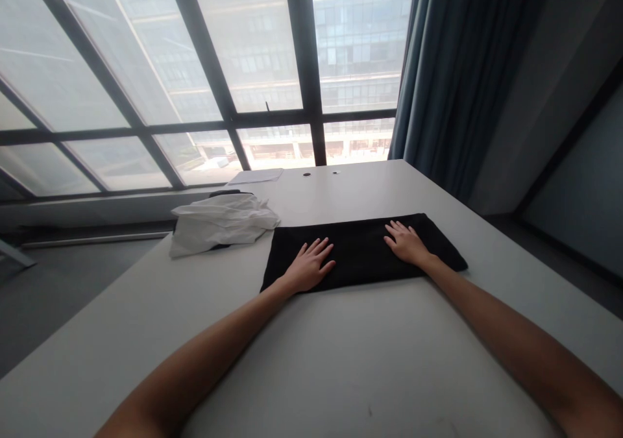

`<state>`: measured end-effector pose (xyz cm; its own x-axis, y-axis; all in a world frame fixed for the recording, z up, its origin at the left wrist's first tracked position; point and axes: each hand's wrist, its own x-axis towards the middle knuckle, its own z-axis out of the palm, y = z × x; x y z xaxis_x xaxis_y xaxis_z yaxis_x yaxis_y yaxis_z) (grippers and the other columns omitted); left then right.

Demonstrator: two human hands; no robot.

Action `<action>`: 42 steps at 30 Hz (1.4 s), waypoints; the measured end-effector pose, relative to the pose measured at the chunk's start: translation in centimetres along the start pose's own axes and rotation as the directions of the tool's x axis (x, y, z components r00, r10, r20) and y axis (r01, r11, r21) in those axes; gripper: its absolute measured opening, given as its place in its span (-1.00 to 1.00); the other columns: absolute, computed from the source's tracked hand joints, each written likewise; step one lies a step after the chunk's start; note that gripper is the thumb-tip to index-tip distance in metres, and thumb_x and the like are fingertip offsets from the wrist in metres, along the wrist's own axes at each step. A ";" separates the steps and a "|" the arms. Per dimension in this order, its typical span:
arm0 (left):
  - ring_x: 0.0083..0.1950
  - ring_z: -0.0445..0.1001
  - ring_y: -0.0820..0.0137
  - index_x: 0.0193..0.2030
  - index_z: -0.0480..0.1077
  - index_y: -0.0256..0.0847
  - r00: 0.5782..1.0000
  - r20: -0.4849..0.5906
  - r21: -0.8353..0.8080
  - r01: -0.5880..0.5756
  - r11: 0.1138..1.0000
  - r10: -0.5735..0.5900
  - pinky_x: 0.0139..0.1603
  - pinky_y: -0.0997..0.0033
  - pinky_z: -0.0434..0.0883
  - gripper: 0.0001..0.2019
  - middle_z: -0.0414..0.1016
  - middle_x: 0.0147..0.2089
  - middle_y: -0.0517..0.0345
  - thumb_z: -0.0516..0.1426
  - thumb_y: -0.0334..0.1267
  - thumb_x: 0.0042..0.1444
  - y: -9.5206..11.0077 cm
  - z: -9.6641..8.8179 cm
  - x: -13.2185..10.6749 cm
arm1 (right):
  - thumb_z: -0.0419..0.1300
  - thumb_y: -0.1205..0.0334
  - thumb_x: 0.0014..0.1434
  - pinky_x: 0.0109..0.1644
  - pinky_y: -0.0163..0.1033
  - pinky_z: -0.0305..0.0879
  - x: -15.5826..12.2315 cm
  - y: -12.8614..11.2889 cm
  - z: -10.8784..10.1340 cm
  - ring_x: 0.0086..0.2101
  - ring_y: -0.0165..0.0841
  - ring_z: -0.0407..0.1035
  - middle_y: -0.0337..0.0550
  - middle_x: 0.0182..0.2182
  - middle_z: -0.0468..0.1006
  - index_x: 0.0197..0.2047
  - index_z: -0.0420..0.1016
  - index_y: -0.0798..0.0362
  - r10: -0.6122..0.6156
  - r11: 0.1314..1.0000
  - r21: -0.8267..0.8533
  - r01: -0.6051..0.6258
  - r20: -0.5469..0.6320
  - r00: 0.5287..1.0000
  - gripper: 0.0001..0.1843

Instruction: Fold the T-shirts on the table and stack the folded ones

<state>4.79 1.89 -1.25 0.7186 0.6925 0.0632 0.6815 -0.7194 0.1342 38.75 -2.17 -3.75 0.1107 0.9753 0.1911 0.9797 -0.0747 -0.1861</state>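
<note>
A black cloth (360, 246), folded into a long flat band, lies across the white table (341, 360). My left hand (309, 266) rests flat on its left part with the fingers spread, open. On the cloth's right part my right hand (405, 242) lies flat too, fingers stretched out, holding nothing. Both arms reach forward from the near edge.
A crumpled white garment (219, 225) sits on the table to the left of the black cloth, over something dark. A sheet of paper (256, 176) lies at the far edge by the window. A blue curtain (457, 81) hangs at the right.
</note>
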 end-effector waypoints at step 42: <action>0.57 -0.29 0.19 0.51 -0.10 0.26 0.928 0.127 -0.116 -0.336 0.935 0.349 0.51 -0.11 -0.28 -0.43 -0.23 0.56 0.32 -0.12 0.16 0.42 2.2 -1.4 -1.4 | -0.10 0.00 0.41 0.45 0.10 -0.21 -4.7 -9.2 -0.6 0.43 -0.14 -0.16 0.05 0.45 0.01 0.44 0.16 0.06 -0.303 0.946 0.143 0.292 0.061 0.951 -0.37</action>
<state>5.09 -0.61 0.33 0.9228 0.3848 -0.0204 0.3797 -0.8989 0.2188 29.35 -6.16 -2.34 -0.2017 0.9629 0.1795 0.9348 0.2439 -0.2582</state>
